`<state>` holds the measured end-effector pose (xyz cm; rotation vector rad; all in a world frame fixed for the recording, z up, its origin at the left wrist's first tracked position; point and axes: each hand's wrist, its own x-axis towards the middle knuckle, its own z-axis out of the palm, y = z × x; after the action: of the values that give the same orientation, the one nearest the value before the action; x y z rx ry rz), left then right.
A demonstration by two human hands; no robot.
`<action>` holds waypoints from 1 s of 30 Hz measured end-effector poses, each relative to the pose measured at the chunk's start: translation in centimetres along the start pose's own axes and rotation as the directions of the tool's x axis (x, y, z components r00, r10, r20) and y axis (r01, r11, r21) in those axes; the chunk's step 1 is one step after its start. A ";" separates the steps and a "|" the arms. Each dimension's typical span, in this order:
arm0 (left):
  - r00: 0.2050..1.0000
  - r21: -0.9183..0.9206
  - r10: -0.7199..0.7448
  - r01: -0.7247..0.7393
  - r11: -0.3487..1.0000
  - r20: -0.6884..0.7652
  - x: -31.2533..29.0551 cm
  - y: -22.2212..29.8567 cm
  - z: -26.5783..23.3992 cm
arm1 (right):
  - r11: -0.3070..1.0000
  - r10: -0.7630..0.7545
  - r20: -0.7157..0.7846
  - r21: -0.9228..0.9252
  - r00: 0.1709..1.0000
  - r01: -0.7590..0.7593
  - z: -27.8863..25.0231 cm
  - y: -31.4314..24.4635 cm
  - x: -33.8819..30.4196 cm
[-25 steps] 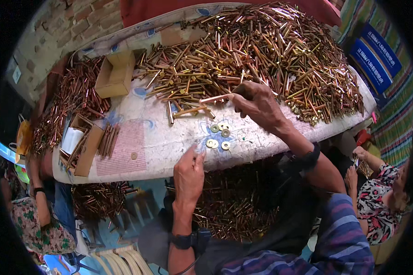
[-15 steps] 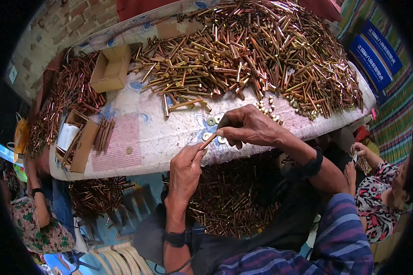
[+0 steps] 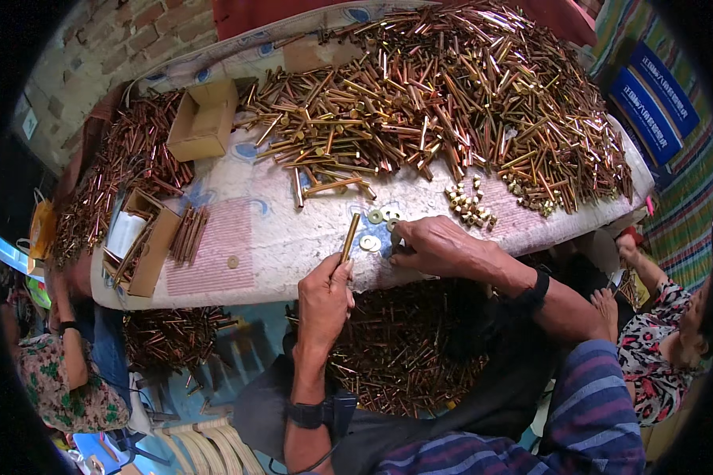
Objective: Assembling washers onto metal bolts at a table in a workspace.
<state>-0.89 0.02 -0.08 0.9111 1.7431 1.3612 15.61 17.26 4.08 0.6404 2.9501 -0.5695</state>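
Note:
My left hand (image 3: 323, 299) grips the lower end of a brass-coloured anchor bolt (image 3: 352, 237), which stands nearly upright above the table's front edge. To its right, my right hand (image 3: 440, 245) reaches down to the cloth, thumb and forefinger curled together at a washer (image 3: 393, 225) partly hidden by the fingertips. A pale pair of overlapping washers (image 3: 369, 243) lies between the two hands, and another washer (image 3: 375, 215) rests just beyond. Behind my right hand sits a small heap of brass-coloured nuts (image 3: 469, 207).
A large pile of metal bolts (image 3: 420, 103) covers the table's far side. An open cardboard box (image 3: 202, 127) stands at the left, with a filled box (image 3: 144, 249) nearer. More bolts (image 3: 404, 348) lie below the table. Co-workers sit left and right; blue boxes (image 3: 650, 111) stand far right.
My right hand has left the bolt and dropped to the washers on the cloth. The bolt in my left hand has swung more upright. The view has shifted slightly.

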 end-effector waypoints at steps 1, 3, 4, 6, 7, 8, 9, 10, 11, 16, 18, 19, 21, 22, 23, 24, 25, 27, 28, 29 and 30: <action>1.000 0.020 0.001 -0.001 1.000 0.004 0.0 -0.1 -0.2 | 1.000 -0.005 0.000 0.000 1.000 0.005 -0.6 -0.6 -0.1; 1.000 0.042 0.000 0.000 0.999 0.003 -0.1 -0.3 -0.5 | 0.986 0.060 -0.071 0.157 0.996 -0.048 -1.6 -1.6 -0.3; 1.000 0.045 0.024 -0.025 0.999 0.018 0.0 -0.3 -0.2 | 0.987 0.063 -0.074 0.153 0.995 -0.051 -1.8 -1.2 -0.3; 0.998 0.045 0.051 -0.053 0.998 0.035 0.1 0.0 0.4 | 0.861 0.081 -0.258 0.505 0.963 0.063 -1.9 0.0 -0.2; 0.997 0.047 0.061 -0.062 0.997 0.041 0.0 0.2 0.5 | 0.761 0.150 -0.168 0.649 0.974 -0.005 -2.7 -0.8 -0.3; 0.996 0.048 0.070 -0.072 0.996 0.048 0.0 0.3 0.6 | 0.762 0.151 -0.170 0.648 0.974 -0.005 -2.8 -1.1 -0.1; 0.996 0.048 0.072 -0.074 0.996 0.050 0.0 0.4 0.6 | 0.703 0.133 -0.134 0.711 0.982 0.002 -2.8 -1.4 0.1; 0.995 0.076 0.077 -0.081 0.994 0.057 -0.1 0.4 0.6 | 0.641 0.113 -0.102 0.768 0.988 0.006 -2.9 -1.5 0.1; 0.995 0.103 0.082 -0.089 0.991 0.065 -0.1 0.4 0.7 | 0.643 0.100 -0.093 0.766 0.991 0.007 -2.4 -1.1 0.3; 0.984 0.081 0.168 -0.173 0.982 0.061 -0.3 0.1 0.2 | 0.645 0.088 -0.109 0.763 0.990 0.026 -2.3 -0.7 0.2; 0.981 0.073 0.184 -0.188 0.979 0.062 -0.3 0.0 0.3 | 0.620 0.048 -0.130 0.781 0.990 0.072 -2.3 -0.8 0.1; 0.981 0.056 0.183 -0.186 0.981 0.059 -0.2 -0.1 0.2 | 0.616 0.036 -0.121 0.784 0.992 0.074 -2.3 -0.8 0.0; 0.981 0.038 0.185 -0.187 0.982 0.060 -0.1 -0.1 0.0 | 0.629 -0.005 -0.154 0.768 0.988 0.123 -2.0 -0.7 0.1; 0.983 0.074 0.167 -0.172 0.982 0.074 -0.1 0.0 -0.1 | 0.638 -0.050 -0.181 0.751 0.982 0.171 -1.9 -0.7 0.1; 0.985 0.110 0.149 -0.158 0.981 0.087 -0.1 0.1 -0.1 | 0.654 -0.037 -0.175 0.740 0.984 0.157 -2.0 -0.7 0.0; 0.984 0.109 0.151 -0.161 0.981 0.091 -0.1 0.1 -0.1 | 0.655 -0.033 -0.177 0.739 0.984 0.155 -1.7 -0.6 0.1; 0.983 0.124 0.150 -0.163 0.979 0.108 -0.1 0.1 0.0 | 0.670 -0.034 -0.168 0.728 0.985 0.147 -1.2 -0.4 0.2; 0.979 0.138 0.153 -0.171 0.976 0.132 -0.1 0.1 0.3 | 0.672 -0.034 -0.155 0.728 0.987 0.137 -0.3 -0.5 0.3; 0.977 0.110 0.173 -0.187 0.976 0.124 -0.1 0.0 0.5 | 0.732 -0.066 -0.107 0.670 0.992 0.121 -0.8 -0.8 0.2; 0.974 0.082 0.193 -0.203 0.976 0.116 -0.1 -0.1 0.6 | 0.770 -0.147 -0.193 0.593 0.970 0.234 -0.1 -0.4 0.5; 0.973 0.081 0.196 -0.206 0.975 0.120 -0.2 -0.1 0.7 | 0.794 -0.233 -0.268 0.502 0.935 0.342 0.7 0.1 0.8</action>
<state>-0.17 0.21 -0.25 1.2208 1.6765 1.3358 14.92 17.38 3.33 0.2698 3.0823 -1.4960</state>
